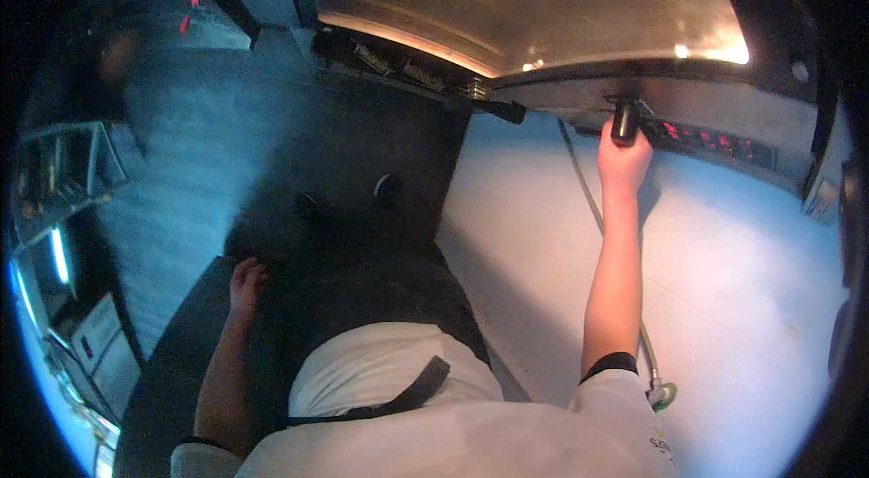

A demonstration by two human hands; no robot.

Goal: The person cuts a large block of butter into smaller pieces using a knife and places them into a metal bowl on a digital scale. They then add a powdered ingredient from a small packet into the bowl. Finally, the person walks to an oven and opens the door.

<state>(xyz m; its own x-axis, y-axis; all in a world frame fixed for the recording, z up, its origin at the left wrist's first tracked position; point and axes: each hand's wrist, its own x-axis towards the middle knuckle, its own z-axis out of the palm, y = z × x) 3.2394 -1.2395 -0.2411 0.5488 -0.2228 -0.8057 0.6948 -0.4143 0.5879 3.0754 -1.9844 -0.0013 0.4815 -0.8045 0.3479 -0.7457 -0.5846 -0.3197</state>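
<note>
My right arm reaches forward, and my right hand point(625, 161) is closed around a short black handle point(625, 123). The handle meets the front panel point(579, 98) below a shiny metal surface point(543, 3); how it is fixed there cannot be made out. Just right of the hand runs a dark strip point(715, 141) with glowing red marks. My left hand point(247, 281) hangs low on the left beside my dark-clad leg, its fingers loosely bent and apart, with nothing seen in them.
A hose point(579, 175) runs down past my right forearm to a metal fitting point(663, 395) on the pale floor point(724, 297). Dark ledge items point(398, 66) line the metal surface's left edge. A rack point(68, 170) stands far left beside a white panel point(101, 342).
</note>
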